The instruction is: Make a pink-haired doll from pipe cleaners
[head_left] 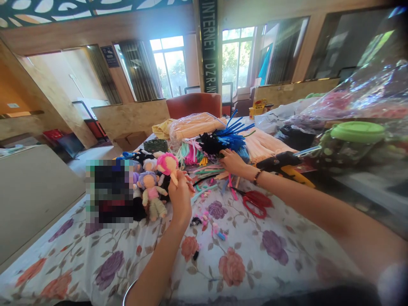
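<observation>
My left hand [181,193] is closed around a small doll [168,163] with pink hair and a peach face and body. Further right, my right hand [232,162] reaches into the pile of coloured fuzzy stems, beside a black fuzzy bundle [210,143] and below blue stems [234,131]. Its fingers bend downward, and what they touch is too small to make out. Several finished dolls, one with lilac hair and a pink top [152,193], stand left of my left hand. Red-handled scissors [256,203] lie below my right wrist.
A glue gun [283,165] with a yellow handle lies beyond my right forearm. Peach stems [263,144] and a plastic-wrapped bundle [197,126] are at the back. A green-lidded jar [357,144] stands right. Small scraps [219,231] dot the flowered tablecloth [127,263].
</observation>
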The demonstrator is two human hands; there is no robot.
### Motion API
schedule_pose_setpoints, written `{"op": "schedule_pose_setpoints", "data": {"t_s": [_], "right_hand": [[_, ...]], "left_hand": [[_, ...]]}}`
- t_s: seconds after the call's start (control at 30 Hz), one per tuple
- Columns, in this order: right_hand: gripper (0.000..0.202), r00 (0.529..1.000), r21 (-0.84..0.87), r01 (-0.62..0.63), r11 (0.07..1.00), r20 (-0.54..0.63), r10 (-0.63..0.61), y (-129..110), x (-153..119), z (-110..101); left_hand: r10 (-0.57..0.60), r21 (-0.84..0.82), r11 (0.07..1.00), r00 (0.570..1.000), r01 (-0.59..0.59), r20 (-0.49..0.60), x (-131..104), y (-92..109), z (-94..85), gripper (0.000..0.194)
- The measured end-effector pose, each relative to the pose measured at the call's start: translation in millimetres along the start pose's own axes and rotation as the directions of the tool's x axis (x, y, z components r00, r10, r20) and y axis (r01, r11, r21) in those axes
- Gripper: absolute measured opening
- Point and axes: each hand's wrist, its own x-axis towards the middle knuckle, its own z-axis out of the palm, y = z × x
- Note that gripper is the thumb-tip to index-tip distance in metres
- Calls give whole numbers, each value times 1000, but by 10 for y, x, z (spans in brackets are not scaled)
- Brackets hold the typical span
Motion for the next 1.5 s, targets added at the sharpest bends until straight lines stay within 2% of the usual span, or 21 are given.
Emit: {"op": "schedule_pose_setpoints", "data": {"t_s": [0.17, 0.37, 0.53, 0.77, 1.0, 1.27, 1.5], "right_hand": [[27, 1000, 0, -5, 1000, -26, 5, 24, -66, 78], [38, 998, -28, 4, 1000, -56, -5, 132, 53, 26], [29, 993, -132, 116, 984, 31, -113, 164, 119, -32], [29, 963, -239, 264, 934, 125, -240, 130, 187, -84], [28, 962, -277, 269, 922, 129, -242, 178, 150, -102], [31, 984, -235, 180, 955, 57, -171, 80, 107, -59], [27, 981, -101, 120, 988, -139, -133, -102, -27, -226]], "left_hand": [[-18, 12, 1000, 1000, 18, -9, -9, 16, 13, 24], [-22, 14, 1000, 1000, 22, 5, -12, 21, 23, 26], [-41, 11, 999, 999, 41, 27, -26, 19, 20, 24], [-28, -1, 1000, 999, 28, 32, -36, 11, 14, 28], [-10, -21, 1000, 1000, 10, 16, -36, 28, 15, 26], [21, -20, 1000, 1000, -21, -1, -20, 0, 10, 27], [17, 17, 1000, 999, -18, 34, -22, -18, -5, 30]]}}
